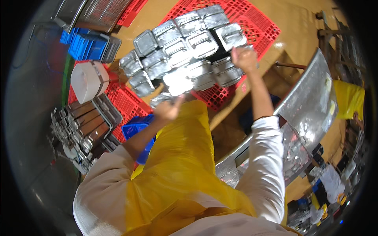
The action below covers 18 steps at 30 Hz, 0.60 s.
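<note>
Rows of shiny, lidded rectangular metal tins [177, 53] lie close together in front of me, with dark gaps between some of them. My right hand [245, 59] is closed in a fist at the right end of the rows, against the rim of a tin [226, 72]. What its fingers grip is hidden. At the near left corner my left hand [167, 109] is curled beside another tin [160, 99], its thumb pointing toward the rows. It is slightly blurred, and whatever it holds cannot be made out.
Red plastic grating [262, 23] shows under and around the tins. To the left are a white tub [87, 80], blue crates [86, 46] and a stack of metal moulds [88, 122]. A blue bin [138, 128] stands by my left forearm. A metal table [307, 106] is on the right.
</note>
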Each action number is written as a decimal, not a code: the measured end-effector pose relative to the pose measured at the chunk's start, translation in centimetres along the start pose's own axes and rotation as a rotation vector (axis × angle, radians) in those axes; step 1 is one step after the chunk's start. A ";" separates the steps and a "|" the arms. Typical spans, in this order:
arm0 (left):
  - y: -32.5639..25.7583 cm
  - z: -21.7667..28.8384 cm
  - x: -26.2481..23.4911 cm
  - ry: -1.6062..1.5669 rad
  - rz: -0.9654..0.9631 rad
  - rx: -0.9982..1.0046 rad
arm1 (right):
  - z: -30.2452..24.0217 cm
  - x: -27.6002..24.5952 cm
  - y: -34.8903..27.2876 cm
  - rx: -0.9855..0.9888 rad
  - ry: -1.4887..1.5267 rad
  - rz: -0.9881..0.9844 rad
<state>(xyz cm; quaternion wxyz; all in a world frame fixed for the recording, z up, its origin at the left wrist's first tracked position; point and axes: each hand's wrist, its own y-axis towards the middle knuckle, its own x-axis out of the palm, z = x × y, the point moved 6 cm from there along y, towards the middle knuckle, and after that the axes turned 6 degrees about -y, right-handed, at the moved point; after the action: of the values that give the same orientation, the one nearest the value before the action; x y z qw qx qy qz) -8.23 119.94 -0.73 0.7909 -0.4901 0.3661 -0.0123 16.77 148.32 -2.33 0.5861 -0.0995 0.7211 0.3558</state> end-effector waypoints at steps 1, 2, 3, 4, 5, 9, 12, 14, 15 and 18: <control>-1.0 1.7 2.3 0.015 0.022 0.104 | 1.0 -0.3 1.3 -0.036 0.077 0.028; -1.8 3.5 4.6 0.036 0.044 0.215 | 2.1 -0.2 3.1 -0.070 0.144 0.052; -1.3 5.3 6.5 -0.004 -0.048 0.201 | 3.6 0.3 4.7 -0.088 0.138 0.067; -1.0 7.0 8.5 -0.046 -0.134 0.174 | 4.6 0.8 6.6 -0.112 0.133 0.085; -2.3 10.2 9.4 -0.218 -0.275 0.090 | 5.5 1.4 8.6 -0.131 0.082 0.071; -1.3 18.2 18.2 -0.969 -0.501 0.209 | 5.8 -6.4 15.3 0.103 0.112 0.161; 0.1 22.1 20.6 -0.988 -0.573 0.344 | 2.7 -16.2 15.2 0.223 0.175 0.241; -4.9 20.5 17.3 -0.988 -0.591 0.624 | 2.1 -21.5 12.6 0.193 0.089 0.291; -8.8 19.4 13.1 -1.022 -0.761 0.682 | 2.0 -24.0 10.0 0.267 0.062 0.328; -8.0 12.2 1.6 -0.738 -0.072 0.873 | 3.0 -26.9 -1.2 0.464 -0.079 0.365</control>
<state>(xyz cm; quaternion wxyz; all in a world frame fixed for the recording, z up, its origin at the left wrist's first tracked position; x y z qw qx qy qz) 2.86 124.56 7.72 0.9946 -0.1022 0.0097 -0.0173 27.69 141.95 21.66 0.5470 0.1825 0.7657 0.2848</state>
